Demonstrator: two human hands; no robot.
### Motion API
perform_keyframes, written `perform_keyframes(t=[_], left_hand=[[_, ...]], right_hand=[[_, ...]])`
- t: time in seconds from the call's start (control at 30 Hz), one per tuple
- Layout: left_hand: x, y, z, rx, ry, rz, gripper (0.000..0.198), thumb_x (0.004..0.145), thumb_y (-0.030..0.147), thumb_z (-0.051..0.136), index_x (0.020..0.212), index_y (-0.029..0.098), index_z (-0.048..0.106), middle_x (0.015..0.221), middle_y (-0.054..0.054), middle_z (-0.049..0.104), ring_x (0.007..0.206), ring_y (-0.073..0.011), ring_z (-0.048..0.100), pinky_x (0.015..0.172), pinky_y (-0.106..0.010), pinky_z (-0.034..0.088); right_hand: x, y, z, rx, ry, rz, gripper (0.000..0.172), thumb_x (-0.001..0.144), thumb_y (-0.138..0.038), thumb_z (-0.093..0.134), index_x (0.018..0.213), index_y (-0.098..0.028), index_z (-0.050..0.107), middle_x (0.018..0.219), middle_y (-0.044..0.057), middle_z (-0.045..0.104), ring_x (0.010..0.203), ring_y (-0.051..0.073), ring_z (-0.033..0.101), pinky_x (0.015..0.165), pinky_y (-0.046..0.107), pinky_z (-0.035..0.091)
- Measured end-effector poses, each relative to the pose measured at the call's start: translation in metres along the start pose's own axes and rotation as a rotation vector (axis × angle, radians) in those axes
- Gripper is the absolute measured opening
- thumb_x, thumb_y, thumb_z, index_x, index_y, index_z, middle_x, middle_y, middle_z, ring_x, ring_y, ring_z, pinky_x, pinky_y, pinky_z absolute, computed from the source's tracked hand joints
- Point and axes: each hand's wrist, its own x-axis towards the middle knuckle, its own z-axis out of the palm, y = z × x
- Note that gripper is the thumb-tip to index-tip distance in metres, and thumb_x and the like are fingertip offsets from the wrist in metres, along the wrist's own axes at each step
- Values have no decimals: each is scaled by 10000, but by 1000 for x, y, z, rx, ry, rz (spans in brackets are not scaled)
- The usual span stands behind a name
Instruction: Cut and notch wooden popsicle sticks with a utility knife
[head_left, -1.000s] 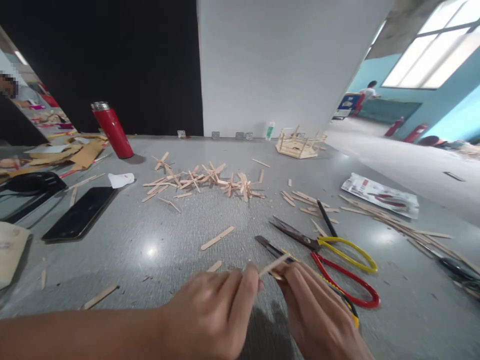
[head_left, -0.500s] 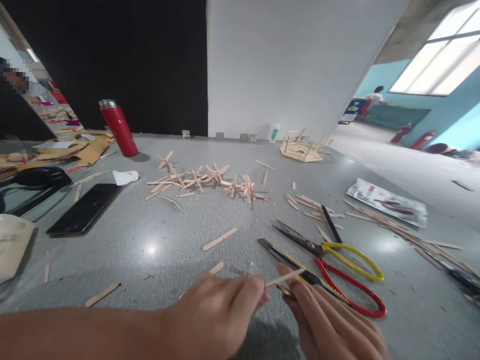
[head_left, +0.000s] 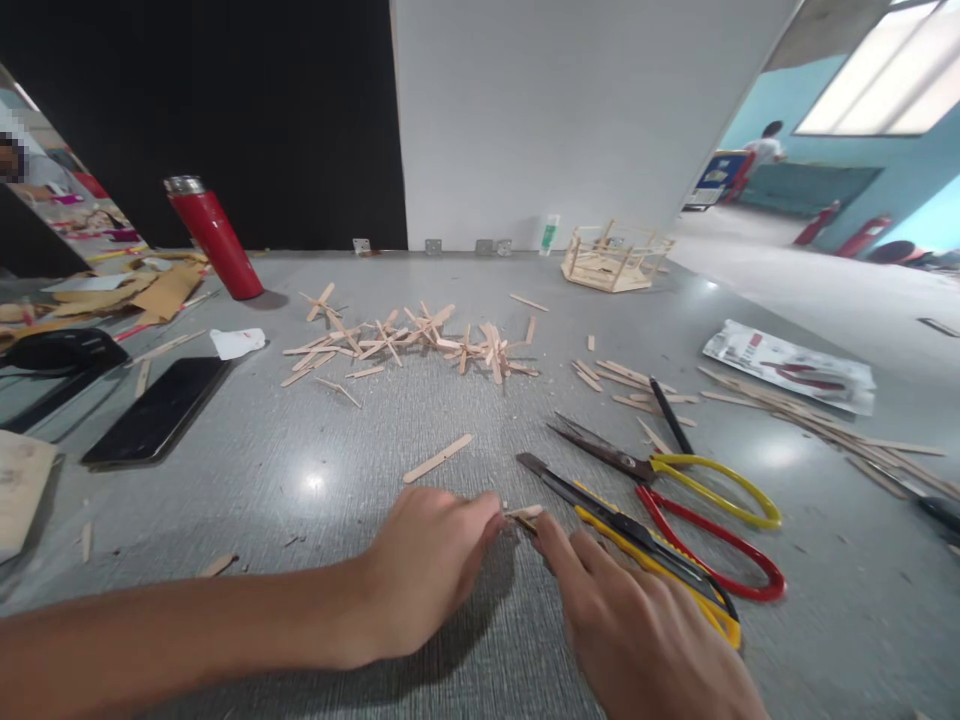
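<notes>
Near the front of the grey table, my left hand is closed, its thumb and finger pinching one end of a short pale wooden craft stick. My right hand meets it from the right with curled fingers. At its fingertips is a thin dark piece, too small and covered to make out, touching or just under the stick. Beside the right hand lies a yellow-and-black utility knife. Scissors with one yellow and one red handle rest just beyond it. Another craft stick lies flat ahead of my left hand.
Crossed craft sticks form a pile mid-table, with a stick-built frame behind. Loose sticks and a white packet lie right. Left are a phone and a red flask. A person is far off.
Both hands have moved slightly forward and closer together, the right one shifting left. Less of the stick shows between them, and more of the utility knife is uncovered. The view has tilted a little.
</notes>
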Motion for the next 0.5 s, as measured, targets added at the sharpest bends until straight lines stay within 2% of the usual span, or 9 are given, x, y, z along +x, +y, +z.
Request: perform_keyframes(t=[0.23,0.33,0.5], left_hand=[[-2,0,8,121,99,-34,392,1070,249,333,781,192,592,585,-25,643,474,-175,570,509,-324,163],[-2,-1,8,120,115,-35,403,1069,263,329,769,196,588,571,-22,634,462,-172,556,506,-320,150],[-1,0,7,85,119,-60,459,1083,313,300,743,194,584,581,-28,643,464,-166,547,506,-315,148]], right_hand=[[5,-4,1,-143,12,-80,619,626,32,528,1233,-13,641,660,7,622,417,189,629,384,314,478],[8,-6,-1,-186,3,-100,657,593,38,535,1240,0,649,637,3,609,396,184,610,378,307,469],[13,-10,-7,-258,23,-131,614,587,49,535,1181,19,689,576,-8,563,353,160,553,352,284,438]])
